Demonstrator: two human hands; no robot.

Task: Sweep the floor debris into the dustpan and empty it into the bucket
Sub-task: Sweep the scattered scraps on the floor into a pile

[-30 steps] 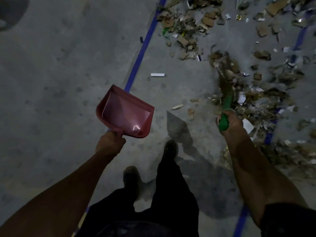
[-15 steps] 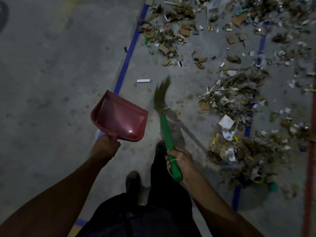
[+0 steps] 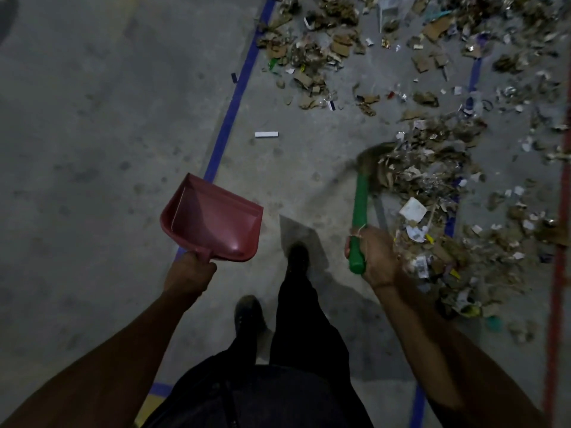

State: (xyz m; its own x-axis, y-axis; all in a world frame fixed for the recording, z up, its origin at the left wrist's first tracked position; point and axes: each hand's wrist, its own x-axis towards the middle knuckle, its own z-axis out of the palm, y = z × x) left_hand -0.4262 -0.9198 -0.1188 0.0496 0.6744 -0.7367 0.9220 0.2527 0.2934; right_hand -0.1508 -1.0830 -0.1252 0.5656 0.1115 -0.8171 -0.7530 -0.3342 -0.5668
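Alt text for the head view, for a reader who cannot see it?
Seen from above, a person's right hand grips a green-handled broom at scattered debris, while the left hand holds an empty red dustpan above grey concrete floor.

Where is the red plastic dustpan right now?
In the head view, left of centre: the red plastic dustpan is held by the left hand, beside the blue floor line.

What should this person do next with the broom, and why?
Probably drag the broom leftward through the debris, gathering it on bare floor. The right hand grips its green handle, bristles at the pile's edge, while the left hand holds the dustpan empty, off the floor.
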